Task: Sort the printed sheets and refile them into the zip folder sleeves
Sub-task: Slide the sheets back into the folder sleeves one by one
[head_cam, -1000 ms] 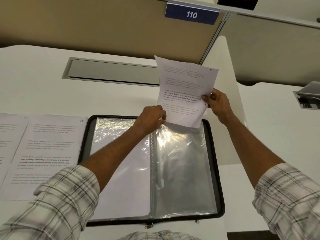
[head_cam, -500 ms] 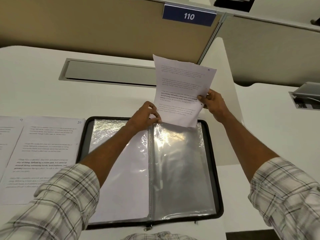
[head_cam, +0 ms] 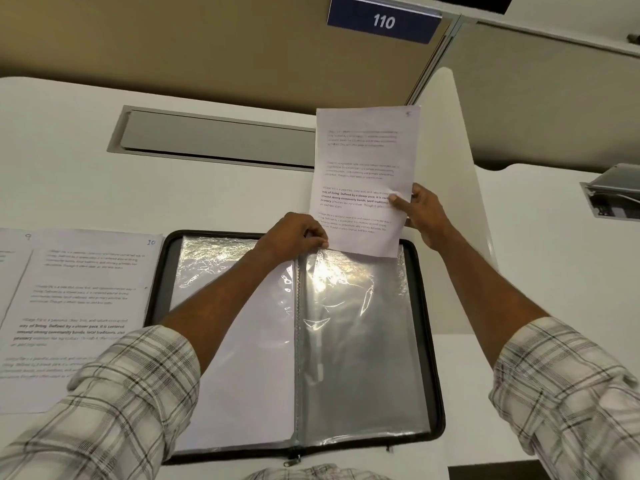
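Person is filing one sheet [head_cam: 363, 161].
The right hand [head_cam: 423, 216] is gripping it, the left hand [head_cam: 294, 237] pinching the sleeve [head_cam: 356, 323]; loose sheets [head_cam: 79, 299] are waiting.

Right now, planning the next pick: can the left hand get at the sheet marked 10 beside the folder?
Probably yes, after letting go: the left hand pinches the plastic sleeve, but sheet 10 lies on top just beside that forearm.

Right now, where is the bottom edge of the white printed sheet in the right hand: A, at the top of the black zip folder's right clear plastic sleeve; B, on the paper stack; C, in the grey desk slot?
A: the white printed sheet meets the top of the right clear plastic sleeve, pinched by the left hand.
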A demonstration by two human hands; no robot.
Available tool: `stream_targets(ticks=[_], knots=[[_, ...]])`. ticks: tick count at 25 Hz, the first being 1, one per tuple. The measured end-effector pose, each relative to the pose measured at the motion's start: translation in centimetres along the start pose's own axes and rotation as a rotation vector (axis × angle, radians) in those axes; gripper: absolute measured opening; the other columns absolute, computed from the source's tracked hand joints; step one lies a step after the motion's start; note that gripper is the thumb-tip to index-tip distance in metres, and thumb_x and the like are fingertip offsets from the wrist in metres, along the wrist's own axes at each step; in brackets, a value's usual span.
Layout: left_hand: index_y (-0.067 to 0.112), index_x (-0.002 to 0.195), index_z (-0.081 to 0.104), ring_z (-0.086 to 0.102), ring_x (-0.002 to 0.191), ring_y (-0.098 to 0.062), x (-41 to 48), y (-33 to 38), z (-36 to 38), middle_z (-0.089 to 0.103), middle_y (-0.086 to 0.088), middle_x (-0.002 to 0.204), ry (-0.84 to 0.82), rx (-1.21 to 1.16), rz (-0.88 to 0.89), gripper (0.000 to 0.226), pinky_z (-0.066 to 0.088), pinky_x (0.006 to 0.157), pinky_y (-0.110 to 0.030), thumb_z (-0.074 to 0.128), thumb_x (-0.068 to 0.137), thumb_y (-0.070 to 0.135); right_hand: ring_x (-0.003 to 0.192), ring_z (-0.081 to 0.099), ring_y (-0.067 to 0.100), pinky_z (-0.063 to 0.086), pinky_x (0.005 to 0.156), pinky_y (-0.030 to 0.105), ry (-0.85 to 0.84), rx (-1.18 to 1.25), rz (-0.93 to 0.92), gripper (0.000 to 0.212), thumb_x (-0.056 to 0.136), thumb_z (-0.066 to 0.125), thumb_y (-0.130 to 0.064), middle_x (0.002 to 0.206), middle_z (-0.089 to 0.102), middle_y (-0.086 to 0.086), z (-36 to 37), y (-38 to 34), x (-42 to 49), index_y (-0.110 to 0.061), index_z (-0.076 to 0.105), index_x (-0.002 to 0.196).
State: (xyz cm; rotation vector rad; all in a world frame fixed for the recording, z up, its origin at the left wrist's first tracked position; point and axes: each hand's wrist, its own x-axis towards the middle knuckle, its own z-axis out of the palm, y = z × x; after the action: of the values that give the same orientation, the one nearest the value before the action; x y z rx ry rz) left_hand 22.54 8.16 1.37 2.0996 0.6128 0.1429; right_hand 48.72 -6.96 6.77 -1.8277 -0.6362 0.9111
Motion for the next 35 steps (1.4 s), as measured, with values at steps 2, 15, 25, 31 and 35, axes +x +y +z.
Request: stream_targets(ticks=[2, 15, 25, 31, 35], knots=[[0.017, 0.094, 0.081, 0.065, 0.085, -0.002, 0.2, 0.0, -0.2, 0.074, 0.007, 0.092, -0.01, -0.005, 0.019, 0.013, 0.056, 0.082, -0.031, 0.085, 0.085, 0.025, 0.111, 0.072, 0.024, 0.058, 0.095, 0.052, -0.025, -0.003, 0.006, 0.049, 0.089, 0.079, -0.02, 0.125, 0.072, 0.003, 0.4, 0.3, 0.0, -0.015, 0.063, 0.134], [0.027, 0.091, 0.08, 0.063, 0.093, -0.009, 1.5, 0.8, -1.2, 0.059, 0.013, 0.103, -0.191, 0.262, 0.047, 0.017, 0.05, 0.086, -0.028, 0.087, 0.08, 0.038, 0.116, 0.069, 0.021, 0.055, 0.102, 0.048, -0.137, -0.065, -0.1, 0.04, 0.096, 0.071, -0.018, 0.129, 0.071, 0.001, 0.4, -0.2, 0.1, -0.014, 0.063, 0.135], [0.022, 0.091, 0.081, 0.064, 0.08, -0.006, 1.7, 1.3, -1.8, 0.067, 0.012, 0.085, -0.197, 0.28, 0.078, 0.016, 0.048, 0.073, -0.023, 0.087, 0.081, 0.032, 0.116, 0.069, 0.023, 0.059, 0.093, 0.037, -0.2, 0.013, -0.086, 0.039, 0.098, 0.067, -0.014, 0.129, 0.071, 0.006, 0.2, -0.6, -1.1, -0.009, 0.061, 0.137], [0.021, 0.1, 0.077, 0.07, 0.086, -0.017, 1.7, 1.8, -1.1, 0.073, 0.004, 0.085, -0.169, 0.385, 0.068, 0.02, 0.05, 0.082, -0.03, 0.084, 0.085, 0.033, 0.115, 0.07, 0.023, 0.06, 0.094, 0.037, -0.178, -0.03, -0.032, 0.038, 0.097, 0.068, -0.013, 0.126, 0.072, 0.005, 0.4, 0.6, -1.0, -0.008, 0.063, 0.134], [0.028, 0.111, 0.072, 0.061, 0.092, -0.016, 2.0, 1.3, -0.9, 0.07, 0.009, 0.09, -0.146, 0.562, 0.077, 0.04, 0.032, 0.093, -0.037, 0.076, 0.085, 0.057, 0.115, 0.07, 0.022, 0.06, 0.094, 0.039, -0.181, -0.04, -0.027, 0.039, 0.098, 0.067, -0.013, 0.128, 0.071, 0.004, 0.2, 0.6, -0.9, -0.01, 0.062, 0.136]])
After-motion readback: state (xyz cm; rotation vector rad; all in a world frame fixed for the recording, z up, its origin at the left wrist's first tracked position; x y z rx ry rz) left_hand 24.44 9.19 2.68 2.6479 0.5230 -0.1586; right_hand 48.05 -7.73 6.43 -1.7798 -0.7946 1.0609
